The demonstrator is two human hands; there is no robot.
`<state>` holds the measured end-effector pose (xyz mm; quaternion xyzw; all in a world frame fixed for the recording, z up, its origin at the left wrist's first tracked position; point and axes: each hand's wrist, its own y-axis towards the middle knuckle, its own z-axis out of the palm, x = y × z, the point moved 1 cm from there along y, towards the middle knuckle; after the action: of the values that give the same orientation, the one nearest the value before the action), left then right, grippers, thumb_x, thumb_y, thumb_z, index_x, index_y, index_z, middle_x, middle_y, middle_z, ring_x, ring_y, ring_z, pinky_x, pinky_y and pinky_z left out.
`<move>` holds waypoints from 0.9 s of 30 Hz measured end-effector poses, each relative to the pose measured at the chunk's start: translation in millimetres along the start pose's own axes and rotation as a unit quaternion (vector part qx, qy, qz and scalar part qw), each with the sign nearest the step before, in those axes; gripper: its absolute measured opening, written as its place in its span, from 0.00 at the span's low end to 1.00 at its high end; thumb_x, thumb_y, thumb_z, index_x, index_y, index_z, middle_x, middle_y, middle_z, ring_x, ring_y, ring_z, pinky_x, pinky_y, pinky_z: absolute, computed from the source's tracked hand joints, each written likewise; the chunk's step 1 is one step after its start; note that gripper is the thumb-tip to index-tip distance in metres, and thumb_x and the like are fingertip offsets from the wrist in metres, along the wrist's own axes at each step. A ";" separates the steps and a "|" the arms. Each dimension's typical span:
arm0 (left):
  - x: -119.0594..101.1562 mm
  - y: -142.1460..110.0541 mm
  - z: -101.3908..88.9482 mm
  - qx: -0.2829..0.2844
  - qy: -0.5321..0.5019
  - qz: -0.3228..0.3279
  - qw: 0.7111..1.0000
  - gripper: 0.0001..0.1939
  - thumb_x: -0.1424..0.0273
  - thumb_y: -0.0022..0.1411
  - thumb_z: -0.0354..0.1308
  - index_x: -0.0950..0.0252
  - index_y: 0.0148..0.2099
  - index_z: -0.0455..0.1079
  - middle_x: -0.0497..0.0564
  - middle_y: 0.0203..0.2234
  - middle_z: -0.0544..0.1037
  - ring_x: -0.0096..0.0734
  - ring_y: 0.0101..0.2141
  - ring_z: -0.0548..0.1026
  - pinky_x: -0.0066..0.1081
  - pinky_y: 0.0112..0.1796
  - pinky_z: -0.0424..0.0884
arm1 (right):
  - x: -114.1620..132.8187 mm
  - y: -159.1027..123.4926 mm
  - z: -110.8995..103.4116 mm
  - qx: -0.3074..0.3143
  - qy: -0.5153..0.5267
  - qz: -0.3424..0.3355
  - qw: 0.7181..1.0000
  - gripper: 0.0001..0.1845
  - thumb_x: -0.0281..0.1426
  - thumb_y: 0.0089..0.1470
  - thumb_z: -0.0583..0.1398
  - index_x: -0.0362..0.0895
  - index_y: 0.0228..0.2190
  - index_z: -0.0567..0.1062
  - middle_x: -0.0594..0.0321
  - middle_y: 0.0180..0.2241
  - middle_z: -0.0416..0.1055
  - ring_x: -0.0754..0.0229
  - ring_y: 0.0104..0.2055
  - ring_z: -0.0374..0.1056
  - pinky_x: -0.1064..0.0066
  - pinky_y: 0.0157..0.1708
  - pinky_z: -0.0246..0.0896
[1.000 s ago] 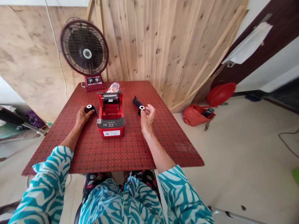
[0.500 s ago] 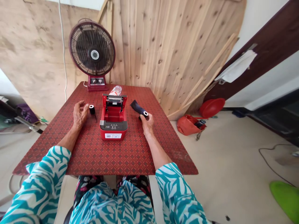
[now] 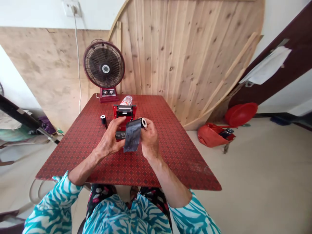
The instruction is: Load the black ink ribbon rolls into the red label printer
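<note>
Both my hands are raised above the red table, in front of a red label printer (image 3: 124, 112) with its lid open. My right hand (image 3: 149, 138) grips a roll of black thermal ribbon (image 3: 143, 122) with a white core. A flat strip of the ribbon (image 3: 132, 136) hangs from the roll, and my left hand (image 3: 109, 138) pinches its edge. My hands hide the printer's front. A small black spool (image 3: 103, 119) stands on the table, left of the printer and apart from my left hand.
A plastic water bottle (image 3: 126, 100) lies behind the printer on the patterned red table (image 3: 170, 146). A dark red fan (image 3: 104, 66) stands at the far edge. On the floor to the right lie a red bag (image 3: 211, 136) and a red bowl (image 3: 240, 114).
My right hand has lifted the ribbon roll off the table, and my left hand has moved from beside the small spool to the ribbon strip. The view has tilted slightly upward.
</note>
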<state>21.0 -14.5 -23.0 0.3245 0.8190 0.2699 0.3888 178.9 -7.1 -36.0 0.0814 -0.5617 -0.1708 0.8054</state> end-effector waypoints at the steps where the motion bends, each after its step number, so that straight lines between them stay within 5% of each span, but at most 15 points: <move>1: -1.0 -0.4 -3.2 -0.010 0.014 0.018 1.000 0.33 0.67 0.59 0.64 0.60 0.65 0.59 0.60 0.56 0.72 0.42 0.54 0.73 0.39 0.50 0.73 | -1.9 -4.8 5.8 0.017 0.004 0.010 1.000 0.19 0.43 0.48 0.66 0.50 0.40 0.71 0.64 0.38 0.77 0.59 0.41 0.74 0.64 0.45 0.73; 9: 0.4 -6.9 -32.0 -0.028 0.121 0.022 0.992 0.16 0.65 0.64 0.61 0.59 0.54 0.71 0.53 0.45 0.79 0.37 0.46 0.77 0.35 0.48 0.74 | -10.9 -21.2 39.2 0.085 0.071 0.079 0.991 0.20 0.43 0.45 0.69 0.51 0.38 0.73 0.65 0.36 0.78 0.60 0.37 0.75 0.64 0.39 0.75; 11: 6.7 -3.4 -39.8 -0.022 0.113 -0.024 0.993 0.17 0.63 0.64 0.61 0.59 0.54 0.71 0.52 0.44 0.79 0.36 0.44 0.78 0.34 0.46 0.74 | -5.8 -12.7 28.4 0.091 0.061 0.050 0.993 0.19 0.43 0.47 0.67 0.51 0.41 0.74 0.64 0.39 0.79 0.60 0.39 0.75 0.63 0.41 0.75; 14: 18.8 11.5 -44.4 0.027 0.099 -0.081 0.991 0.17 0.63 0.63 0.61 0.59 0.53 0.73 0.52 0.43 0.80 0.37 0.43 0.78 0.36 0.46 0.73 | -8.0 9.1 -7.5 0.001 0.017 -0.015 1.000 0.19 0.43 0.51 0.65 0.52 0.44 0.73 0.63 0.41 0.78 0.61 0.41 0.74 0.62 0.46 0.73; 19: 40.2 48.2 -22.7 0.205 0.093 -0.094 0.970 0.15 0.67 0.59 0.60 0.61 0.49 0.76 0.53 0.43 0.81 0.39 0.43 0.78 0.38 0.48 0.73 | -52.9 35.1 -61.5 -0.126 -0.027 -0.005 0.992 0.18 0.45 0.50 0.62 0.49 0.41 0.72 0.62 0.38 0.76 0.62 0.36 0.73 0.61 0.44 0.71; 22: 52.2 63.8 -7.5 0.277 0.120 -0.114 0.946 0.14 0.70 0.57 0.61 0.61 0.47 0.77 0.52 0.43 0.81 0.40 0.43 0.78 0.38 0.48 0.72 | -76.3 36.8 -72.3 -0.132 -0.052 -0.013 0.990 0.19 0.45 0.49 0.62 0.49 0.40 0.73 0.62 0.37 0.76 0.60 0.36 0.72 0.60 0.44 0.70; 27: 64.6 73.1 1.0 0.313 0.174 -0.159 0.920 0.15 0.68 0.55 0.63 0.59 0.47 0.78 0.50 0.41 0.83 0.43 0.41 0.80 0.37 0.45 0.72 | -84.5 35.1 -73.7 -0.105 -0.097 -0.031 0.989 0.18 0.44 0.52 0.60 0.49 0.41 0.74 0.63 0.36 0.76 0.60 0.35 0.71 0.60 0.43 0.68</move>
<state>13.9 80.7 -2.7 0.2432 0.9572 -0.0133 0.1562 227.9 52.0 -125.0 -0.0030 -0.6131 -0.2604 0.7458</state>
